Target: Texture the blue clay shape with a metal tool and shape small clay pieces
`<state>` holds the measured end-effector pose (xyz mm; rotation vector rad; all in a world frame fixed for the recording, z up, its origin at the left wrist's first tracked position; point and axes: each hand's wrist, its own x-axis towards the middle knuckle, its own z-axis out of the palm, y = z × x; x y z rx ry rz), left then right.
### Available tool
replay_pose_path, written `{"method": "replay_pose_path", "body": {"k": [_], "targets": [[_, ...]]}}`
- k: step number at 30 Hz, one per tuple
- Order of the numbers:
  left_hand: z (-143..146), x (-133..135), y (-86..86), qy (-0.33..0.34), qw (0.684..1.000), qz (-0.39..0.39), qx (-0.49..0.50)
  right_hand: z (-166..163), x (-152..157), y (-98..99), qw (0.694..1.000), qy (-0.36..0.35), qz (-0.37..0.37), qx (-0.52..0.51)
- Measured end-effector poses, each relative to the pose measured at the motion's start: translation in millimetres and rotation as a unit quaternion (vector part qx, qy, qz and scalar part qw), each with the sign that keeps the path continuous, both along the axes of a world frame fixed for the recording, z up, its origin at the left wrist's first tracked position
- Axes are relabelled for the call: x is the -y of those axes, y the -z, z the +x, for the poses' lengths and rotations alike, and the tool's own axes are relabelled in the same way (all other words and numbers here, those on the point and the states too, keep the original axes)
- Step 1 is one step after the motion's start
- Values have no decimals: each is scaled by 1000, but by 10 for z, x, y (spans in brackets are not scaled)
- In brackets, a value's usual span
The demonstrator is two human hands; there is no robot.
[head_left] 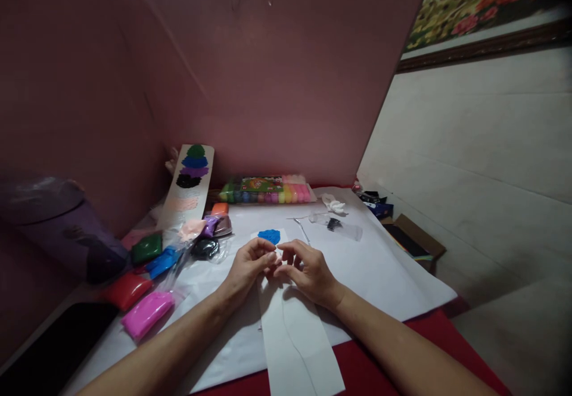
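My left hand (249, 265) and my right hand (306, 270) meet over the far end of a long white paper strip (298, 342), fingers bent and pinched together at a spot I cannot make out clearly. A patch of blue clay (269, 236) sits on the strip just beyond my fingertips. Both hands rest on a large white sheet (384, 265).
Bags of coloured clay lie at the left: pink (146, 314), red (126, 289), blue (161, 261), green (147, 247), black (204, 248). A card with clay patches (190, 183) leans on the pink board (277, 80). A clay pack (267, 190), a metal tool (302, 229) and a clear tube (339, 227) lie behind.
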<state>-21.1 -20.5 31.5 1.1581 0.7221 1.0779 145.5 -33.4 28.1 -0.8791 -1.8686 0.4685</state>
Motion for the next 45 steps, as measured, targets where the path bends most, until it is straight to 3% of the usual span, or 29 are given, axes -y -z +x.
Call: {"method": "replay_pose_path", "body": {"k": [29, 38, 45], "targets": [[22, 4, -20, -21, 999, 7, -25, -7, 2, -7, 999, 22, 26, 7], [41, -13, -24, -112, 993, -30, 18, -27, 1, -43, 995, 78, -33, -61], [12, -10, -39, -89, 995, -51, 7, 6, -55, 14, 984, 83, -109, -117]]}}
